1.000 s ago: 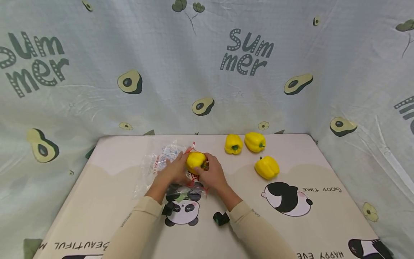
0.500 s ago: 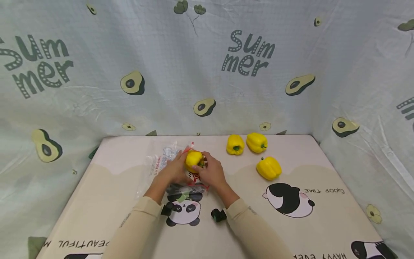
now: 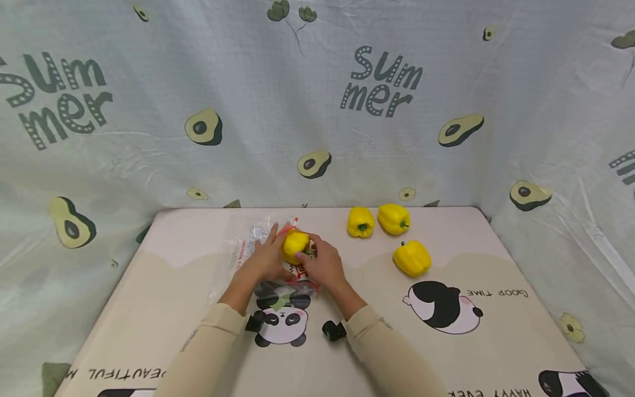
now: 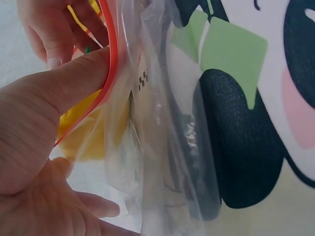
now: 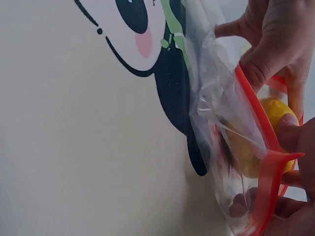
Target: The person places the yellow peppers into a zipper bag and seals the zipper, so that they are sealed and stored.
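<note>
In the head view, my right hand (image 3: 324,266) grips a yellow bell pepper (image 3: 294,248) with its thumb and fingers. The pepper sits at the red-rimmed mouth of a clear printed plastic bag (image 3: 238,255). My left hand (image 3: 264,263) has its thumb and fingers spread at that mouth. In the left wrist view, the thumb (image 4: 81,78) lies against the red rim (image 4: 115,46), and the lower fingers are fairly straight. From the right wrist, the pepper (image 5: 276,110) shows within the rim (image 5: 266,132), its lower part behind clear plastic. My hands partly hide the bag.
Two yellow bell peppers, one upright (image 3: 360,222) and one tilted (image 3: 394,219), stand near the table's back edge. A third loose pepper (image 3: 412,258) lies closer, to the right. A printed curtain (image 3: 268,99) hangs behind the panda-print table (image 3: 387,358).
The pepper and my right hand have shifted slightly left, further into the bag's mouth. My left fingers have lifted and straightened a little. The loose peppers have not moved.
</note>
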Tool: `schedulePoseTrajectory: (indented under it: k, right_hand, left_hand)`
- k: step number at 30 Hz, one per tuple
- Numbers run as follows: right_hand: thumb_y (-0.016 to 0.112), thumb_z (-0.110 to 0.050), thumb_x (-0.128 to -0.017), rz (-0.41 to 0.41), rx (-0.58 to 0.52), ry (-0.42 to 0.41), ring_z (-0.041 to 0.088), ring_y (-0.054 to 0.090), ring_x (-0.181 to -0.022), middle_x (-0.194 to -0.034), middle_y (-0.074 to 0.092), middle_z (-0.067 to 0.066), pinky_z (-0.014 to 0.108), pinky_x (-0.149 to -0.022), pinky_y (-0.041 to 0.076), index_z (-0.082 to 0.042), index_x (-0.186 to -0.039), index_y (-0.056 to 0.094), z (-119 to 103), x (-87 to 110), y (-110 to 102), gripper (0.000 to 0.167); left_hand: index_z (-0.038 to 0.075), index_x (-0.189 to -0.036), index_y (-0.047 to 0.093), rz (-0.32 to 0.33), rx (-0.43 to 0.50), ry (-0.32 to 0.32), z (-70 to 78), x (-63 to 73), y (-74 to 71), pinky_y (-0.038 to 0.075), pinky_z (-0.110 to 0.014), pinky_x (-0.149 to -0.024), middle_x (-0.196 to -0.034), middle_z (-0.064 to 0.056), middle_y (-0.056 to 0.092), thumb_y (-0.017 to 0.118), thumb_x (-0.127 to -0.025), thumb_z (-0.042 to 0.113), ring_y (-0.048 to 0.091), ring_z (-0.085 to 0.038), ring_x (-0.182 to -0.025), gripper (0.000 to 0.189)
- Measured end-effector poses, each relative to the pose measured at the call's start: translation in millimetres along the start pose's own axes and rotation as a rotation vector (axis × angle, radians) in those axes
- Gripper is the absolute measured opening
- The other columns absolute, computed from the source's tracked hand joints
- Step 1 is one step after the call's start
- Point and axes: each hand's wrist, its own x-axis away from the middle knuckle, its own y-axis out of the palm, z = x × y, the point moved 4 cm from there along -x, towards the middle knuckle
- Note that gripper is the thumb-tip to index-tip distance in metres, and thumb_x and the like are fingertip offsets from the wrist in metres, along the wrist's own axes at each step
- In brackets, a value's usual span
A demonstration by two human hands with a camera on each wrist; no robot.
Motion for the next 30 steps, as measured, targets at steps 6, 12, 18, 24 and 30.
schedulePoseTrajectory:
  k: [6, 12, 18, 24, 30]
  right_hand:
    - [0.071, -0.036, -0.098, -0.004, -0.018, -0.037, 0.035, 0.060, -0.135, -0.147, 0.063, 0.013, 0.055, -0.117, 0.047, -0.012, -0.154, 0.050, -0.5, -1.1, 1.9, 0.064]
    - [0.073, -0.026, -0.098, 0.015, -0.132, -0.018, 0.029, 0.065, -0.117, -0.137, 0.065, 0.014, 0.047, -0.108, 0.056, -0.008, -0.152, 0.049, 4.0, -1.4, 5.3, 0.062]
    - [0.073, -0.031, -0.098, 0.053, -0.084, -0.055, 0.029, 0.065, -0.117, -0.139, 0.065, 0.012, 0.047, -0.107, 0.056, -0.014, -0.153, 0.051, 1.2, -2.3, 3.6, 0.061]
    - [0.071, -0.033, -0.099, 0.046, -0.027, -0.064, 0.031, 0.065, -0.122, -0.142, 0.065, 0.012, 0.048, -0.110, 0.054, -0.014, -0.152, 0.052, -2.8, -6.9, 1.8, 0.059]
    - [0.075, -0.026, -0.097, 0.038, -0.172, -0.019, 0.029, 0.070, -0.113, -0.139, 0.067, 0.013, 0.041, -0.100, 0.061, -0.012, -0.151, 0.054, 3.0, -10.4, 3.2, 0.060]
  left_hand:
    - [0.018, -0.166, 0.028, 0.008, -0.007, 0.008, 0.7, 0.7, -0.8, 0.028, -0.078, -0.117, -0.178, -0.010, -0.007, 0.095, -0.073, 0.024, 0.007, -0.070, -0.151, 0.114]
    - [0.019, -0.166, 0.027, 0.004, -0.008, 0.013, 1.8, 2.1, 0.1, 0.032, -0.077, -0.115, -0.179, -0.008, -0.004, 0.095, -0.072, 0.024, 0.004, -0.067, -0.153, 0.117]
    - [0.020, -0.167, 0.025, 0.006, -0.010, 0.012, 4.9, 3.6, -1.5, 0.032, -0.075, -0.116, -0.179, -0.008, -0.003, 0.095, -0.073, 0.023, 0.004, -0.062, -0.156, 0.116]
    - [0.019, -0.167, 0.024, 0.011, -0.036, 0.036, 7.2, 2.4, -3.1, 0.034, -0.073, -0.117, -0.179, -0.008, -0.002, 0.094, -0.073, 0.025, 0.005, -0.059, -0.158, 0.118]
    - [0.018, -0.167, 0.025, 0.012, -0.028, 0.053, 10.0, 2.1, -3.7, 0.033, -0.072, -0.118, -0.178, -0.008, -0.001, 0.095, -0.073, 0.023, 0.008, -0.057, -0.158, 0.117]
